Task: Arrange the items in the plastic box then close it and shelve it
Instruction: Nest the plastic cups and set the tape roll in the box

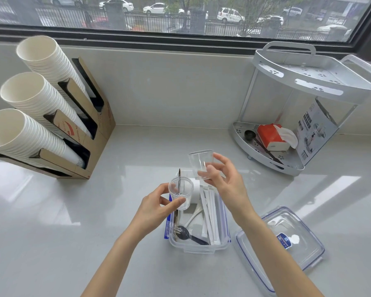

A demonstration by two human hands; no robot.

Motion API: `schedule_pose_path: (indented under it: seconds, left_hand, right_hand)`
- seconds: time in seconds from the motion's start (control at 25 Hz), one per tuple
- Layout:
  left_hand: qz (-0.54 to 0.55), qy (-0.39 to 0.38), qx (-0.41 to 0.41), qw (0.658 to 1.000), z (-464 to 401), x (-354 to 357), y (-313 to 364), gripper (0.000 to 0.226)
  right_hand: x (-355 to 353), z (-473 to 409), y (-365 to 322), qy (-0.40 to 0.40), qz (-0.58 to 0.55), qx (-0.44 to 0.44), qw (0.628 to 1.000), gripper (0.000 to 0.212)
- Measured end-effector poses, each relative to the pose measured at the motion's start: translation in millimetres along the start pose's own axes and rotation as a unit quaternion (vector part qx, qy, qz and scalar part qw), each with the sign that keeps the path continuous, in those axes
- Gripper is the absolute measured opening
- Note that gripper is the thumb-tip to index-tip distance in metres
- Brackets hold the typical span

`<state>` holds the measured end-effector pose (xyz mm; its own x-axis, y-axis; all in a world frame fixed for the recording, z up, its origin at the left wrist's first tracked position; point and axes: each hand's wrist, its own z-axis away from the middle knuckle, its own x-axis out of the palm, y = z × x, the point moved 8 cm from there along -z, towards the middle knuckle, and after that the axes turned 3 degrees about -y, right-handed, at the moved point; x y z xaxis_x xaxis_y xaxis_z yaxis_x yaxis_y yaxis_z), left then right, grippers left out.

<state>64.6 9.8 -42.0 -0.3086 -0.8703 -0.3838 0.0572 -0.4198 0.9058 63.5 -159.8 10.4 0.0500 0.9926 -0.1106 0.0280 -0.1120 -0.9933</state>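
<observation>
A clear plastic box (198,248) with blue clips stands on the counter in front of me. Inside lie paper-wrapped straws (210,215), a white spoon (193,215), a black spoon (185,233) and a white roll (195,192). My left hand (156,205) holds a small clear cup (180,195) above the box's left side. A second clear cup (201,162) is gripped upside down by my right hand (225,179) over the box's far end. The box's clear lid (287,241) lies flat on the counter to the right.
A white two-tier corner shelf (304,82) stands at the back right; its lower tier carries a red tissue pack (270,136), a black scoop (249,135) and a printed carton (315,129). A cardboard holder with paper cup stacks (34,108) fills the left.
</observation>
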Motion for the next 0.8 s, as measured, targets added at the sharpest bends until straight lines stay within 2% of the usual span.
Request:
schedule_pose_path:
  seconds: [0.08, 0.28, 0.64, 0.8]
  left_hand:
    - [-0.001, -0.011, 0.003, 1.0, -0.3, 3.8, 1.5, 0.023]
    - [-0.004, -0.014, 0.01, 1.0, -0.6, 5.2, 5.5, 0.023]
    - [0.008, 0.005, 0.006, 1.0, -3.3, 3.4, 4.5, 0.016]
    - [-0.023, -0.013, 0.029, 0.999, -5.3, 7.5, 14.0, 0.014]
  right_hand:
    - [13.9, 3.5, 2.4, -0.019, 0.002, -0.013, 1.0, 0.036]
    - [37.2, 14.5, 28.3, -0.073, -0.004, 0.018, 0.997, 0.042]
    - [31.9, 20.5, 41.6, -0.108, 0.074, 0.031, 0.991, 0.059]
    - [35.8, 22.7, 47.2, -0.108, 0.096, 0.04, 0.989, 0.065]
